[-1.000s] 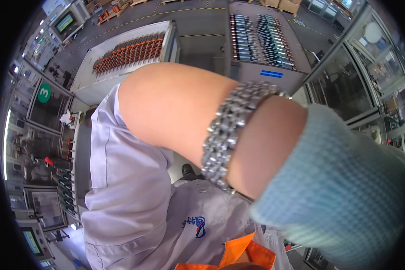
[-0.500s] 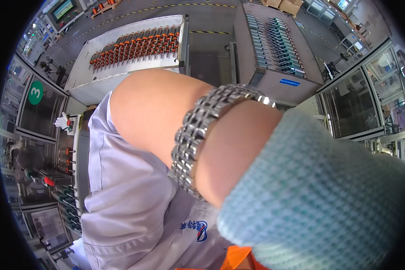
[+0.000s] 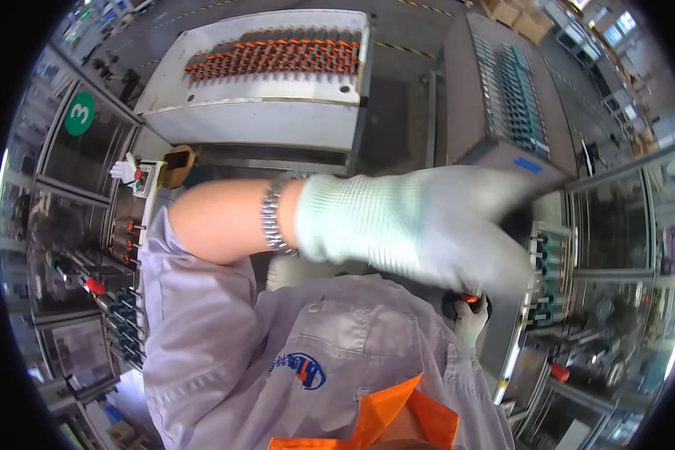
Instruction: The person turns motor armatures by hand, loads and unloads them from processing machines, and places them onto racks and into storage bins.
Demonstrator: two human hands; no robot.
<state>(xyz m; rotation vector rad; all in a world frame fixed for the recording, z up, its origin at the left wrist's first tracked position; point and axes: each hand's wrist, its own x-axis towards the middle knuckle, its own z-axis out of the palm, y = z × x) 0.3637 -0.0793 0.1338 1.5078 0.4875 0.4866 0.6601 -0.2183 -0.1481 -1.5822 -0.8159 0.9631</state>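
My left arm, with a metal link watch (image 3: 272,216) on the wrist, reaches across my chest to the right. My left hand (image 3: 465,225) wears a pale knit glove with a grey coated palm. It is blurred, but thumb and fingers stand apart with nothing visible between them. Below it, close to my right side, my gloved right hand (image 3: 470,324) is closed around a dark motor rotor (image 3: 469,298) with orange windings. Only the rotor's end shows; the rest is hidden by the hands.
Ahead stands a white cart (image 3: 255,120) with rows of orange-wound rotors (image 3: 277,60). A grey cart (image 3: 461,105) of teal rotors (image 3: 514,94) is at the far right. Racks with rotors (image 3: 124,322) line the left, and another teal rack (image 3: 549,277) the right. Glazed machine frames (image 3: 615,225) flank both sides.
My left hand has moved away from close before the camera, out to the right and farther off. My right hand with the rotor has come into view. The view has shifted, showing more of the right side.
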